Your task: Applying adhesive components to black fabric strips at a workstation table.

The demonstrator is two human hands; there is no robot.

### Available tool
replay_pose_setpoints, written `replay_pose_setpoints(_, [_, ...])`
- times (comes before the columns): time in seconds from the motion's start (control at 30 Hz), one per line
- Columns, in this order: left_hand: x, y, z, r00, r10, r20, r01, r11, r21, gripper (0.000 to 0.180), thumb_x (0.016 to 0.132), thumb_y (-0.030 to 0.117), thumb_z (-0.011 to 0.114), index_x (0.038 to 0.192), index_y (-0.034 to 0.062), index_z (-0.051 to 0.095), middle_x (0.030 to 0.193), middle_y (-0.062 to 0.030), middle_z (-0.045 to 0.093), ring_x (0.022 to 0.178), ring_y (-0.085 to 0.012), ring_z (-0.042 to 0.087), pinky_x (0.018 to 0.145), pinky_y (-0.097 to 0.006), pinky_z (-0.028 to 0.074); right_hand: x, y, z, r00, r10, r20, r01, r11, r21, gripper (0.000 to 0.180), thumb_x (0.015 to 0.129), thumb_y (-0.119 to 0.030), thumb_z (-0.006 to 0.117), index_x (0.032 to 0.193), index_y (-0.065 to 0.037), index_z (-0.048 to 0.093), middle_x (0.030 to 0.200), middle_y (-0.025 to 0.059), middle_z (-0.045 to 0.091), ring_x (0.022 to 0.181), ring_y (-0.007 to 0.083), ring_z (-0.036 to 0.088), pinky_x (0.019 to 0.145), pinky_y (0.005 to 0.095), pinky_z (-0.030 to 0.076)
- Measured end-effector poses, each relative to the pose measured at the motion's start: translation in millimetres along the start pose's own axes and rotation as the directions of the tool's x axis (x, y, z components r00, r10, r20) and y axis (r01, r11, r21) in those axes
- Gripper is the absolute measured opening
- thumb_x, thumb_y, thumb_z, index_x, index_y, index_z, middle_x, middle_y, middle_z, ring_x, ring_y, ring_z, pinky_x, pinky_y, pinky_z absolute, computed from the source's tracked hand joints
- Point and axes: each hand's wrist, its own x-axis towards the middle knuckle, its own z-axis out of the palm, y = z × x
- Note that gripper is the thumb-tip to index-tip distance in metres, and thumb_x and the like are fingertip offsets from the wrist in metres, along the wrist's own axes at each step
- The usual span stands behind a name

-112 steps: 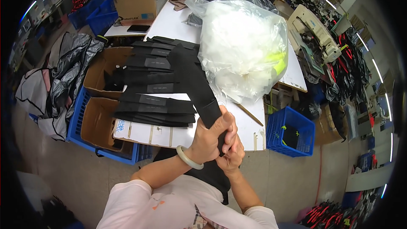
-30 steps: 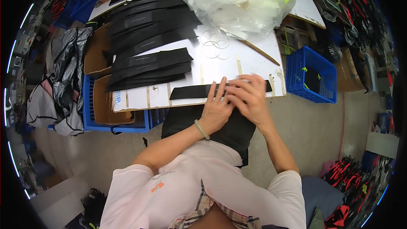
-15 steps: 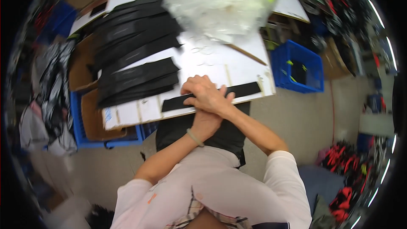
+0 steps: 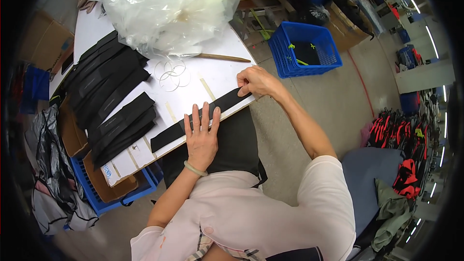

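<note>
A long black fabric strip [image 4: 169,137] lies along the near edge of the white table [image 4: 140,160]. My left hand [image 4: 201,140] rests flat on the middle of the strip, its fingers stretched out and slightly spread. At the strip's right end, my right hand [image 4: 254,81] pinches the fabric between thumb and bent fingers. Left of the strip, a smaller stack of black fabric pieces [image 4: 123,128] lies on the table, with a larger row of overlapping black pieces [image 4: 104,75] behind it.
A big clear plastic bag [image 4: 169,9] covers the table's far part. Near it lie a wooden stick [image 4: 224,58] and thin pale rings [image 4: 170,75]. One blue crate [image 4: 304,70] stands on the floor at right; another blue crate [image 4: 104,206] holding cardboard sits at the table's left.
My hands, crossed over the strip before, have come apart: the right moved to the strip's right end and pinches it, the left now lies flat. The whole view has turned.
</note>
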Motion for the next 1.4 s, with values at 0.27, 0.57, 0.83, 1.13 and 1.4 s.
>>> replay_pose_setpoints(0.27, [-1.3, -1.6, -0.5, 1.000, -0.010, 0.007, 0.010, 1.000, 0.004, 0.063, 0.080, 0.004, 0.058, 0.141, 0.0113, 0.044, 0.149, -0.0152, 0.036, 0.141, -0.0390, 0.028, 0.114, -0.055, 0.019, -0.2, 6.1, -2.2, 0.998, -0.029, 0.047, 0.024, 0.994, 0.105, 0.021, 0.061, -0.013, 0.078, 0.066, -0.002, 0.061, 0.055, 0.0056, 0.054, 0.055, 0.0157, 0.050, 0.052, 0.0326, 0.038])
replay_pose_setpoints(0.57, [1.8, -5.2, -1.5, 1.000, 0.014, -0.009, -0.014, 1.000, 0.019, 0.067, 0.077, 0.004, 0.059, 0.142, 0.0100, 0.042, 0.148, -0.0168, 0.036, 0.139, -0.0389, 0.029, 0.112, -0.056, 0.022, 0.9, 5.5, -6.4, 0.999, -0.039, 0.011, 0.037, 0.991, 0.125, 0.020, 0.063, -0.014, 0.078, 0.066, -0.002, 0.062, 0.056, 0.0048, 0.055, 0.054, 0.0145, 0.050, 0.052, 0.0325, 0.039])
replay_pose_setpoints(0.83, [10.0, -5.5, -12.7, 0.983, -0.048, -0.177, -0.002, 0.963, -0.269, 0.048, 0.077, 0.007, 0.059, 0.125, 0.0059, 0.057, 0.122, -0.0164, 0.053, 0.116, -0.0336, 0.048, 0.096, -0.045, 0.037, -9.7, 12.3, -5.6, 0.998, 0.052, 0.026, -0.055, 0.992, 0.114, 0.026, 0.059, -0.014, 0.079, 0.062, -0.001, 0.057, 0.055, 0.0055, 0.053, 0.053, 0.0136, 0.051, 0.051, 0.0318, 0.040])
replay_pose_setpoints(1.13, [-5.4, -57.2, -136.4, 0.989, -0.089, -0.122, 0.063, 0.977, -0.202, 0.048, 0.069, 0.002, 0.069, 0.117, 0.0080, 0.062, 0.099, -0.0121, 0.053, 0.092, -0.0267, 0.054, 0.071, -0.036, 0.052, -24.9, -58.9, -27.6, 0.995, -0.052, -0.087, 0.090, 0.842, 0.531, 0.015, 0.072, -0.012, 0.077, 0.075, -0.001, 0.067, 0.072, 0.0018, 0.062, 0.072, 0.0116, 0.057, 0.069, 0.0270, 0.044])
replay_pose_setpoints(1.4, [-67.0, -228.6, -97.7, 0.975, -0.220, -0.035, 0.221, 0.975, 0.032, 0.046, 0.084, 0.038, 0.065, 0.125, 0.0164, 0.060, 0.128, -0.0119, 0.053, 0.125, -0.0311, 0.045, 0.103, -0.047, 0.035, 160.6, -222.0, 86.9, 0.644, -0.693, -0.324, 0.744, 0.666, 0.054, 0.014, 0.077, -0.010, 0.071, 0.090, -0.003, 0.070, 0.094, 0.0098, 0.067, 0.091, 0.0274, 0.062, 0.078, 0.0359, 0.050])
